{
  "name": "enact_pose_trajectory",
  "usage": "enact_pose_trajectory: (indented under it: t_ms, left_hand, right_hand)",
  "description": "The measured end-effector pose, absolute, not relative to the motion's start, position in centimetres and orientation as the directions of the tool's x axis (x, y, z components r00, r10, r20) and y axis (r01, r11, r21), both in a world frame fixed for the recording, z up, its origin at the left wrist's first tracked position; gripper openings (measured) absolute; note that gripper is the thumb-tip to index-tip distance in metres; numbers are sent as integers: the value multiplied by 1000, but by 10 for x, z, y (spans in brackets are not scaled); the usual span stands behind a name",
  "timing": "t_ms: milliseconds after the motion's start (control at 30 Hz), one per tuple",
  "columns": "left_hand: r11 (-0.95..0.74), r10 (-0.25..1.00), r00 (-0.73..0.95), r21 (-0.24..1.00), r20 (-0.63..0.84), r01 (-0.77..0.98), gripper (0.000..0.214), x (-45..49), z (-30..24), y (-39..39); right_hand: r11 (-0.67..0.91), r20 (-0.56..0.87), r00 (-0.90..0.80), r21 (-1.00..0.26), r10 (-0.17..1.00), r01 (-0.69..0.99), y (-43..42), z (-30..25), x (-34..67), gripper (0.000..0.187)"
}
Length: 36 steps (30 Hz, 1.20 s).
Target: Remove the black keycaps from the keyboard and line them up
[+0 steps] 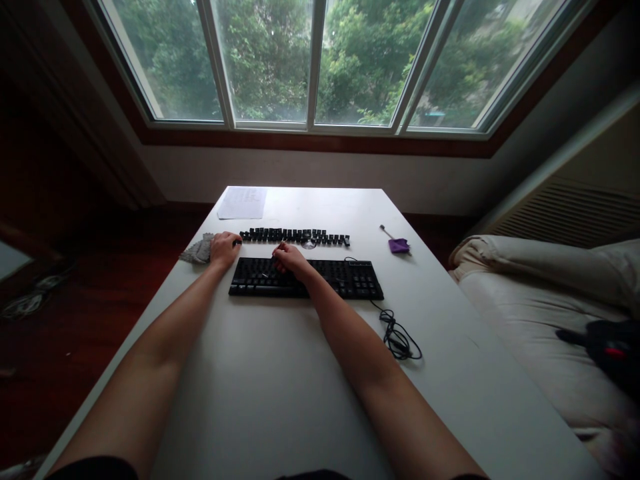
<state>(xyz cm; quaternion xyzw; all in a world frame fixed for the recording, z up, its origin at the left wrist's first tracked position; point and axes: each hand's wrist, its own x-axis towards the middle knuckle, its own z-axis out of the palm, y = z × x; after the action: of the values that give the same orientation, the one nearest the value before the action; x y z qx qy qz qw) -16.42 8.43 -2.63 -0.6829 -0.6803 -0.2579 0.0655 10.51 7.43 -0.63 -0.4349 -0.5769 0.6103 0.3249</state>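
Note:
A black keyboard (350, 279) lies across the middle of the white table (280, 387). Just behind it runs a row of loose black keycaps (295, 235). My left hand (223, 249) rests beyond the keyboard's left end, fingers curled at the left end of the keycap row and against a grey cloth (198, 251). My right hand (291, 259) is over the keyboard's upper middle, fingers pinched together on something small that I cannot make out.
A sheet of paper (243, 202) lies at the far left of the table. A purple tool with a thin handle (397, 244) sits at the right. The keyboard's cable (397, 337) coils near the right edge. A sofa with a dark object (607, 348) stands to the right.

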Motion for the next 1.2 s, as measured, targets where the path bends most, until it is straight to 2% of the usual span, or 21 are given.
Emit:
enact_pose_trajectory:
  t_ms: [233,733,933,1033,1200]
  left_hand:
    - [-93,877,-40,251,479,964,27,-167,-31,87]
    - [-102,877,-29,244,481,964,24,-165,-29,86]
    - [-130,845,-48,292,533,948,35,-159,-25,78]
    - [-151,821,-53,305,568,940,32,-154,-24,67]
    - [-207,816,-42,358,576,910,31,-145,-21,46]
  right_hand:
    - [-124,-157,-409,-986,899,107,71,-1,107,2]
    - [-119,-151,-407,-988,901,103,69,0,107,1]
    - [-122,-138,-310,-990,941,69,68,10,107,7]
    - [-48,-65,-265,-996,962,72,68,19,107,9]
    - [165,82,-385,-968,919,188,62,26,104,6]
